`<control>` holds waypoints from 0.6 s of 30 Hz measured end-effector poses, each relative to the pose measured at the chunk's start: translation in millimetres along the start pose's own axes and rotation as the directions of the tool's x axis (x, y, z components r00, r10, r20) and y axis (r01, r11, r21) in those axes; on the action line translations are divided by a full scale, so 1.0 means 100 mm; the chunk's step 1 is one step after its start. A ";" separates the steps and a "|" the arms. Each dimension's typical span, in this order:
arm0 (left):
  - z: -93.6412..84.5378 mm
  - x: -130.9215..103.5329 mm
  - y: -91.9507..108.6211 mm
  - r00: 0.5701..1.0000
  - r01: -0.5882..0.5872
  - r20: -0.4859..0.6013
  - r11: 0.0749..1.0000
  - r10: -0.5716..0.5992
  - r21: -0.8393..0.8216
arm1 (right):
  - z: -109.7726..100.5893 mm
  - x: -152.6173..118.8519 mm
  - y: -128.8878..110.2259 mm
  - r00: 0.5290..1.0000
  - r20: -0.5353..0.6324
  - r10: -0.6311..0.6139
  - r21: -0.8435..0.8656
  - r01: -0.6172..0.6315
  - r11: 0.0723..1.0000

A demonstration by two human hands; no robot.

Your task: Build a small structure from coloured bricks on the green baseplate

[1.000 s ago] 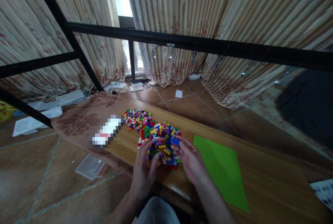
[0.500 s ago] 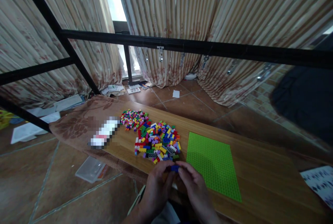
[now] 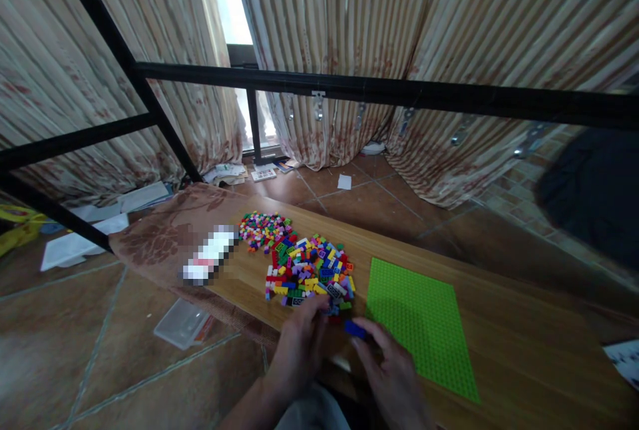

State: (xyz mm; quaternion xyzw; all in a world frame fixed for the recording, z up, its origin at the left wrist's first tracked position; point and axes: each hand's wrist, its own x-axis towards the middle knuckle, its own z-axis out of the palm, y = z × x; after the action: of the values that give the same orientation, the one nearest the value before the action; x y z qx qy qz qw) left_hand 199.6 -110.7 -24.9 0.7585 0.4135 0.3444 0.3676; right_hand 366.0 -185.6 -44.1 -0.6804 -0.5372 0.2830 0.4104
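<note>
Above the near edge of the table (image 3: 524, 343), the right hand (image 3: 392, 362) grasps a blue brick (image 3: 353, 329) between thumb and forefinger. The brick is near the pile (image 3: 310, 263), on its near right side, and apart from the green baseplate (image 3: 414, 313). The left hand (image 3: 298, 342) is at the near edge of the pile, fingers curved; whether it grasps anything cannot be told, as the hand itself covers the space under the fingertips. A second heap of smaller bricks (image 3: 264, 229) lies beyond the pile.

For sound handling, the following is advised. Pinch the brick by opposite side walls, with studs and underside left free. Apply light, even pressure; a small, smooth brick is likely to twist or slip if held at one corner. Keep the left fingertips at the pile's margin, so that loose bricks are not pushed off the table edge.

Markings: no brand or label is legible on the bricks or baseplate. The phone-like object (image 3: 210, 253) is pixelated and unreadable. A booklet (image 3: 263, 174) on the floor bears dark print, and a sheet (image 3: 624, 360) at the far right bears dark marks; neither can be read.
</note>
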 end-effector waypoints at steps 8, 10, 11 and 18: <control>-0.06 0.86 -0.16 0.979 -0.106 0.204 0.831 -0.009 0.547 | -0.56 0.26 0.32 0.951 -0.309 -0.024 -0.242 -0.054 0.969; -0.02 0.93 -0.16 0.969 -0.119 0.245 0.791 -0.040 0.600 | -0.63 0.28 0.42 0.946 -0.323 -0.015 -0.235 -0.065 0.970; -0.01 0.95 -0.16 0.966 -0.116 0.251 0.777 -0.055 0.618 | -0.65 0.28 0.47 0.945 -0.326 -0.010 -0.225 -0.067 0.972; -0.06 0.95 -0.06 0.980 -0.074 0.188 0.768 -0.061 0.636 | -0.73 0.27 0.61 0.938 -0.347 -0.024 -0.224 -0.058 0.973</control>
State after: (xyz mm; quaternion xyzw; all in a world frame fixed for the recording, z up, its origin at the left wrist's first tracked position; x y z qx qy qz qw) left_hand 232.2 -23.4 -6.6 0.8700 0.4647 0.1072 0.1253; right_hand 464.1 -183.7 -58.4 -0.7674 -0.4796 0.0978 0.4142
